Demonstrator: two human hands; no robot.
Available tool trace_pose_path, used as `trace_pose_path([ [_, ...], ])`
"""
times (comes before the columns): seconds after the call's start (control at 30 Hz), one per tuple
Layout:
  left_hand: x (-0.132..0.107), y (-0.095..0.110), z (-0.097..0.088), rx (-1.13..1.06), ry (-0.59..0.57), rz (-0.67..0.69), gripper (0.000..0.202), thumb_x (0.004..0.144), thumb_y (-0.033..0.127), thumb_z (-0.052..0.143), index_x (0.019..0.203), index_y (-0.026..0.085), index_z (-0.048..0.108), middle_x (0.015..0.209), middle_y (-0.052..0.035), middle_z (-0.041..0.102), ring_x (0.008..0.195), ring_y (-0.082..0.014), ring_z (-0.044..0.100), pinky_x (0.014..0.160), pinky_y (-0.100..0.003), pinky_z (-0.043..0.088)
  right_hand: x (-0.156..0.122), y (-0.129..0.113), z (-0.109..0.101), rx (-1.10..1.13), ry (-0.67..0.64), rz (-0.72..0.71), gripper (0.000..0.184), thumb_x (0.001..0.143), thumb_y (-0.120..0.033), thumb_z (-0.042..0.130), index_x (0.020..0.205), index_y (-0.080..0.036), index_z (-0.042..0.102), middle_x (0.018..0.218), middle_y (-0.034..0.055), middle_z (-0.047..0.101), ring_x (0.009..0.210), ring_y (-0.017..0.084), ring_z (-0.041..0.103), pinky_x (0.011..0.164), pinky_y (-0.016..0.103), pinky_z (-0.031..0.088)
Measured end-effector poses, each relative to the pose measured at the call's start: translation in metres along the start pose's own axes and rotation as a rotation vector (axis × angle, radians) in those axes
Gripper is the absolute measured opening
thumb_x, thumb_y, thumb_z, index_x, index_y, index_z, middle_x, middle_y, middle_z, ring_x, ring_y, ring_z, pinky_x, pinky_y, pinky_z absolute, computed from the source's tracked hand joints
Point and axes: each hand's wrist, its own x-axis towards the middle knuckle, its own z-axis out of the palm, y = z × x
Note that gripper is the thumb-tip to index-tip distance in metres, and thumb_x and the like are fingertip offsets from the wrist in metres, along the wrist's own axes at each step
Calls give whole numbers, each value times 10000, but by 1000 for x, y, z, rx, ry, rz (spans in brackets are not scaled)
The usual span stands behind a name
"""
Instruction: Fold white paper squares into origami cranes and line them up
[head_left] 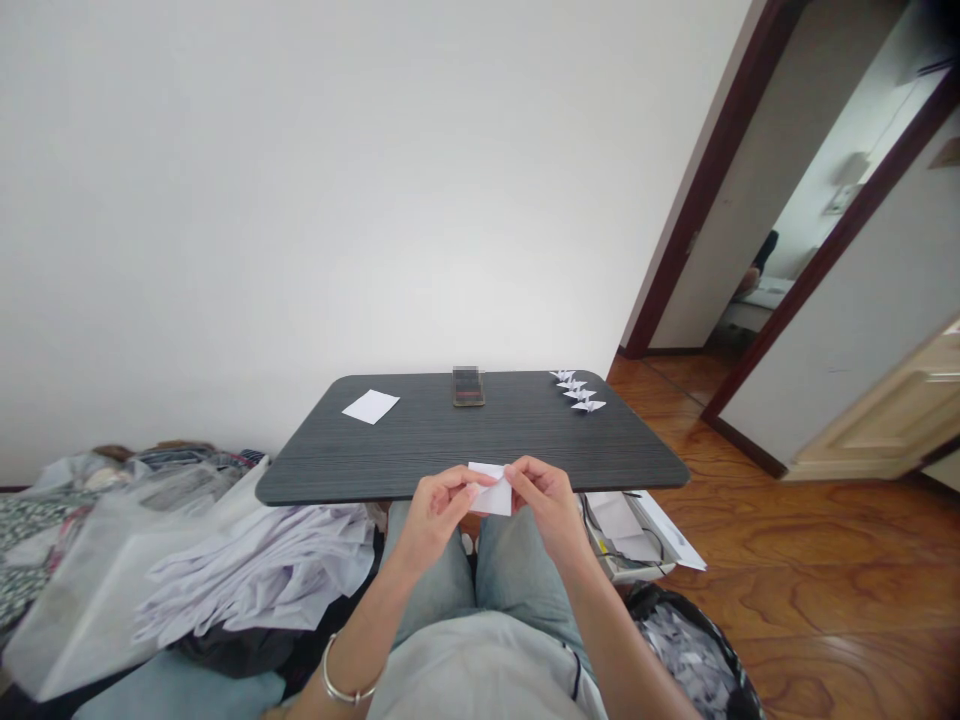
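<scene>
A small folded square of white paper [493, 498] is held up at the near edge of the dark table [420, 450]. My left hand [439, 508] pinches its left side between thumb and fingers. On the right side, my right hand [546, 497] grips the same paper near its upper corner, fingers closed. A crease or raised flap shows between the two thumbs. Farther off on the tabletop, a flat white paper sheet [371, 406] lies at the left, and several folded paper cranes [589, 406] stand in a row at the back right.
A phone [468, 386] stands at the table's back middle, before the white wall. Piled clothes [270, 570] lie at the left. Below the right side are a box with papers and cables [626, 535] and a black bag of paper scraps [690, 650]. A doorway opens at right.
</scene>
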Motion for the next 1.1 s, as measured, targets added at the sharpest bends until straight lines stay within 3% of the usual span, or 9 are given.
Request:
trace_pose_path([
  [0.17,3,-3,2,-41,130,-86,193,723,306,662,769,126,713,738,-56,697,671,-143,584,649,-234,431,-2,-1,2,31,-3,20,288,731,-396,649,580,-166,563,459,-46,503,415,83,444,418,192,372],
  [0.3,4,-5,2,-111,122,-130,231,691,311,693,830,126,699,823,-76,715,720,-167,618,683,-261,451,-2,-2,2,55,0,36,298,726,-411,650,578,-170,557,456,-48,503,409,84,441,410,191,372],
  [0.77,3,-1,3,-42,174,-137,208,672,288,698,788,115,700,737,-59,710,645,-147,623,622,-243,464,-5,-3,5,-5,-12,6,250,690,-385,693,633,-168,583,523,-29,545,447,88,454,415,193,372],
  [1.1,2,3,2,-16,142,-143,233,675,307,693,802,113,706,774,-83,720,674,-173,638,618,-254,470,-3,-3,-3,12,-24,-4,203,699,-369,676,727,-170,647,576,-4,609,475,108,519,440,211,449],
])
